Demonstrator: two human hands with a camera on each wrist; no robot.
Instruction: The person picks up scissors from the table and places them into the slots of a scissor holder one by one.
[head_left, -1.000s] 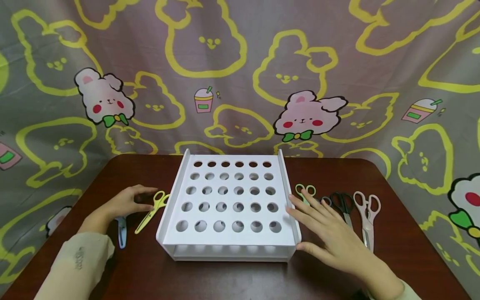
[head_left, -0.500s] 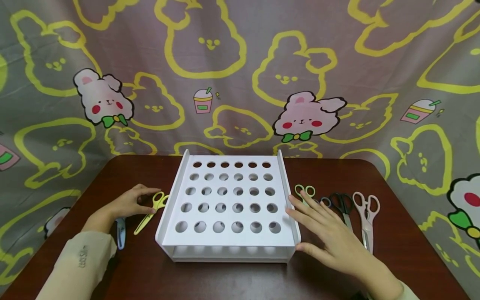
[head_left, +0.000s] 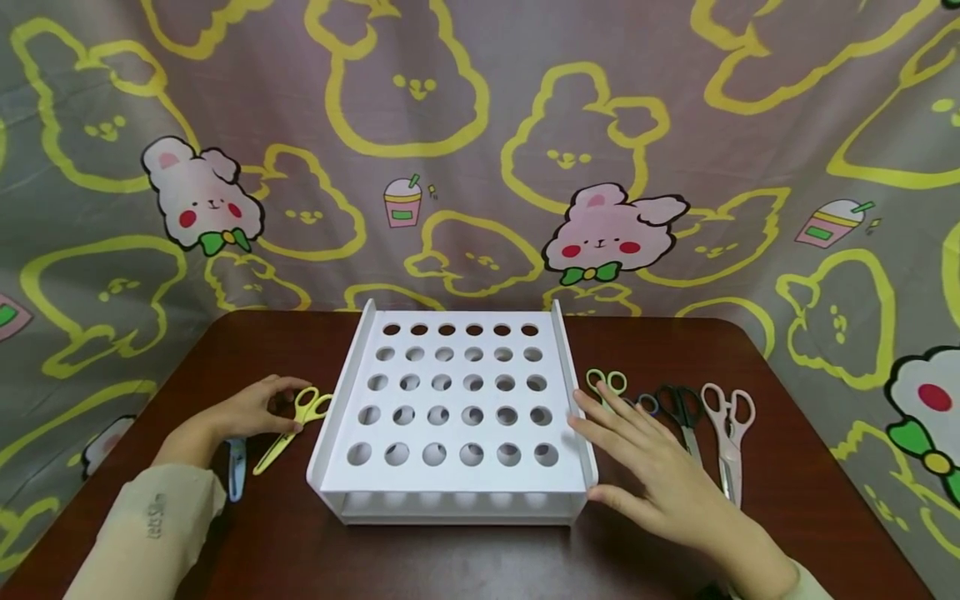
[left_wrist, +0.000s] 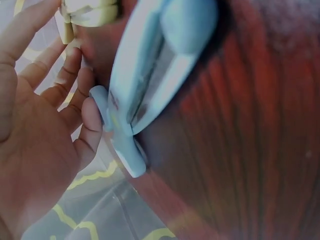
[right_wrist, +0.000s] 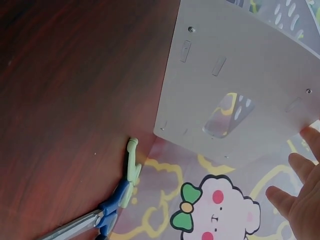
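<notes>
My left hand (head_left: 245,410) pinches yellow scissors (head_left: 312,406) at the handle, thumb and index finger by the loops; their blade part lies toward me. Light-blue scissors (head_left: 237,469) lie beneath that wrist, their handles mostly hidden; the left wrist view shows the blue scissors (left_wrist: 131,117) close up beside the loosely bent other fingers. A white rack (head_left: 453,477) with rows of round holes stands mid-table. Against its right side panel (right_wrist: 240,60) rest the spread, straight fingertips of my right hand (head_left: 656,471).
To the right lie several scissors: a light-green pair (head_left: 606,382), a blue pair (right_wrist: 116,197) largely behind the right hand, a black-handled pair (head_left: 681,408) and a pale pink pair (head_left: 726,417). A patterned curtain (head_left: 465,167) hangs behind the dark wooden table (head_left: 637,337).
The yellow scissors have shifted slightly left, away from the rack, with my left hand. The right hand keeps its place on the rack, and the head view has turned a little right.
</notes>
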